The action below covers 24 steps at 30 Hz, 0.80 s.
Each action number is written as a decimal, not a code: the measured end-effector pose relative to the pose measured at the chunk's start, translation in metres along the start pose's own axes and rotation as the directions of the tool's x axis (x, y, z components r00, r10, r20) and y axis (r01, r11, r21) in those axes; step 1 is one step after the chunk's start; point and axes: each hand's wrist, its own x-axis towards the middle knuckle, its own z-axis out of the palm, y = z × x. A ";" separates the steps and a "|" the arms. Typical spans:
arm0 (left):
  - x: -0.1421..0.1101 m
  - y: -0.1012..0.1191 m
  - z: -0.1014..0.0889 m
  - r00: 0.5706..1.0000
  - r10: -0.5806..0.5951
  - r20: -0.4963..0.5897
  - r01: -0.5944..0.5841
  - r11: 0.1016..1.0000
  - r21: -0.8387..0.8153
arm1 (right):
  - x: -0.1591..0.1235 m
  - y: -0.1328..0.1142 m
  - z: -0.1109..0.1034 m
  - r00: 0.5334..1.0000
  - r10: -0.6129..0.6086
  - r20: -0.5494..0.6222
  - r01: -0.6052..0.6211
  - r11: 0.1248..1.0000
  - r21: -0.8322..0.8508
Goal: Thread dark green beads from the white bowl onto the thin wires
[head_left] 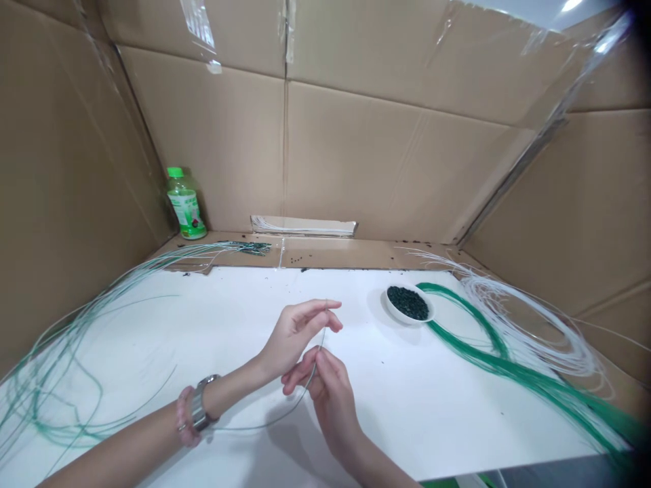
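Observation:
Over the middle of the white table, my right hand [330,393] pinches a thin greenish strand [272,423] between thumb and forefinger. From that pinch the strand rises to the fingertips of my left hand [302,329], which are closed around its upper part. Below, it curves down and left, passing behind my left wrist. A metal watch and a pink bead bracelet [186,415] are on that wrist. Whether something small sits at the strand's tip is too fine to tell.
A white bowl [431,316] of small dark green beads stands right of my hands. Beyond it lie a green strand bundle [472,362] and a coil of white strands [569,346]. Loose strands [76,325] with dark ends spread at left. A green bottle [186,207] stands by the cardboard wall.

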 end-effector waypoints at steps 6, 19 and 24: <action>-0.002 -0.011 -0.008 0.997 -0.017 0.075 0.007 0.990 0.139 | 0.017 -0.033 -0.045 0.997 0.029 0.074 0.014 0.851 -0.524; -0.018 -0.076 -0.061 0.978 -0.052 0.204 -0.077 0.814 0.575 | 0.109 -0.137 -0.216 0.941 0.216 -0.260 -0.229 -0.160 -0.960; -0.022 -0.083 -0.058 0.967 -0.068 0.244 -0.097 0.790 0.605 | 0.114 -0.126 -0.215 0.935 0.198 -0.295 -0.248 -0.232 -0.940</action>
